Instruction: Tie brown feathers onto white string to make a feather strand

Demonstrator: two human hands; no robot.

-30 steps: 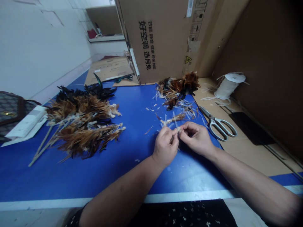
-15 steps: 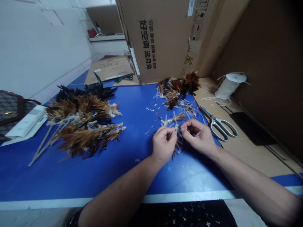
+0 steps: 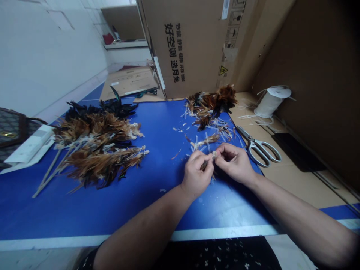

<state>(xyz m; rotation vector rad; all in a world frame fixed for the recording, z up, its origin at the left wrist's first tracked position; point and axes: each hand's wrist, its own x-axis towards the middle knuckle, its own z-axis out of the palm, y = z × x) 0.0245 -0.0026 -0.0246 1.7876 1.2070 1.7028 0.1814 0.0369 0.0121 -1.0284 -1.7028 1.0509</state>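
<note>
My left hand (image 3: 198,172) is closed in a pinch on a small bunch of feathers (image 3: 214,154), whose pale end pokes out between the fingertips. From the other side, my right hand (image 3: 234,163) pinches that same pale end, thumb and forefinger pressed together. Most of the bunch is hidden by the fingers. Just beyond the hands, a brown feather bunch (image 3: 209,139) lies among clear strips on the blue table (image 3: 157,210). Silver-handled scissors (image 3: 263,152) rest to the right of my right hand.
Brown and black feather bunches (image 3: 98,150) are piled at left, with another feather pile (image 3: 213,101) at the back. A spool of white ribbon (image 3: 271,101) stands on cardboard at right. Tall cardboard boxes (image 3: 202,48) wall the back and right. A patterned bag (image 3: 11,127) sits far left.
My left hand has shifted slightly right, and the fingertips of both hands have come together at the pale end of the bunch. The view has moved very slightly.
</note>
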